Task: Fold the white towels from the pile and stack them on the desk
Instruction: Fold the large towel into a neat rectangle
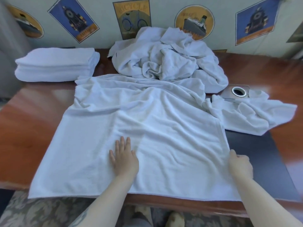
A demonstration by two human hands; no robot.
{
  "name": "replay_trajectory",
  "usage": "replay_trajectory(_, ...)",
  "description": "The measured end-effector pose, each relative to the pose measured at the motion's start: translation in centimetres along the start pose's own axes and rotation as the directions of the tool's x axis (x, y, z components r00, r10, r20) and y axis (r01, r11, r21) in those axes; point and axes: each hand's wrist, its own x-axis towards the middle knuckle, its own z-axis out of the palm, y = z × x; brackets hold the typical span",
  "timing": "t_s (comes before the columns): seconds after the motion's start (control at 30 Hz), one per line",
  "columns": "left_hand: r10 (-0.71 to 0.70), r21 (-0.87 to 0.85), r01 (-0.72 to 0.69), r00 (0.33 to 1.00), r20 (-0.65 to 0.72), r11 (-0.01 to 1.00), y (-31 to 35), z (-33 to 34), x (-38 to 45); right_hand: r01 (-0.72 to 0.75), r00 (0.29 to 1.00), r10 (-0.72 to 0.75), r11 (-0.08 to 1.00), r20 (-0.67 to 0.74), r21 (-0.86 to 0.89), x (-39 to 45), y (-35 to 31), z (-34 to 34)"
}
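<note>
While the left hand [123, 158] presses flat, the right hand [239, 164] pinches the spread towel's [164, 128] right edge; soft, limp cloth, best taken at corners.

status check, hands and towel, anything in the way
Left hand flat on the spread white terry towel; right hand pinches its right edge. Crumpled white towel pile crowds the far edge. Folded white towel stack waits far left.

You get soft, even daylight with a cool blue cast. The desk [34, 115] shows pale glare patches on the left and far right. Shadows lie faint in the towel [147, 128] creases. Edges bend and smear from the wide lens; the posters [132, 18] look soft.
</note>
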Motion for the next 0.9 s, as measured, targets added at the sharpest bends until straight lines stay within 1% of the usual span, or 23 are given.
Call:
replay_trajectory(0.03, 0.025, -0.023, -0.025, 0.999, -0.033, 0.999, 0.4, 0.2, -0.3, -0.018, 1.0, 0.018, 1.0, 0.014, -0.006, 0.7, 0.2, -0.6)
replay_trajectory(0.1, 0.116, -0.054, -0.12, 0.991, -0.064, 0.991, 1.1, 0.8, -0.8, -0.036, 0.997, 0.04, 0.997, 0.067, -0.068, 1.1, 0.9, -1.5)
replay_trajectory(0.17, 0.165, -0.089, -0.173, 0.983, -0.085, 0.981, 1.7, 1.4, -0.8, 0.014, 0.989, 0.006, 0.991, 0.145, -0.131, 0.9, 1.6, -1.9)
replay_trajectory(0.23, 0.162, -0.091, -0.172, 0.981, -0.107, 0.981, 1.9, 1.8, -0.7, 0.096, 0.979, -0.065, 0.983, 0.193, -0.154, 0.8, 2.2, -1.9)
replay_trajectory(0.33, 0.176, -0.093, -0.186, 0.978, -0.108, 0.978, 1.7, 1.9, -0.9, 0.225, 0.965, -0.2, 0.964, 0.171, -0.145, 1.4, 1.9, -1.6)
replay_trajectory(0.4, 0.203, -0.092, -0.211, 0.975, -0.085, 0.973, 1.5, 1.6, -0.9, 0.263, 0.959, -0.249, 0.96, 0.138, -0.094, 2.0, 0.9, -1.2)
replay_trajectory(0.43, 0.205, -0.075, -0.21, 0.976, -0.079, 0.975, 1.3, 1.5, -0.9, 0.277, 0.956, -0.263, 0.956, 0.133, -0.099, 2.3, 0.4, -0.9)
replay_trajectory(0.53, 0.114, -0.015, -0.116, 0.99, -0.087, 0.993, 0.8, 1.3, -1.7, 0.284, 0.956, -0.264, 0.94, 0.129, -0.187, 2.0, -0.4, 0.0)
replay_trajectory(0.6, 0.068, 0.023, -0.067, 0.995, -0.078, 0.997, 0.5, 1.5, -2.1, 0.242, 0.968, -0.229, 0.96, 0.103, -0.144, 1.7, -0.4, 0.3)
replay_trajectory(0.7, 0.072, 0.047, -0.072, 0.997, -0.014, 0.996, 0.5, 1.4, -2.0, 0.24, 0.97, -0.237, 0.969, 0.06, -0.051, 2.2, 0.1, -0.3)
replay_trajectory(0.83, 0.085, 0.068, -0.089, 0.995, 0.056, 0.994, 0.2, 1.1, -1.8, 0.223, 0.973, -0.221, 0.975, 0.06, -0.017, 3.1, 1.0, -1.4)
replay_trajectory(0.9, 0.092, 0.08, -0.098, 0.993, 0.08, 0.992, 0.0, 1.2, -1.8, 0.247, 0.967, -0.246, 0.969, 0.068, -0.02, 3.7, 1.0, -2.0)
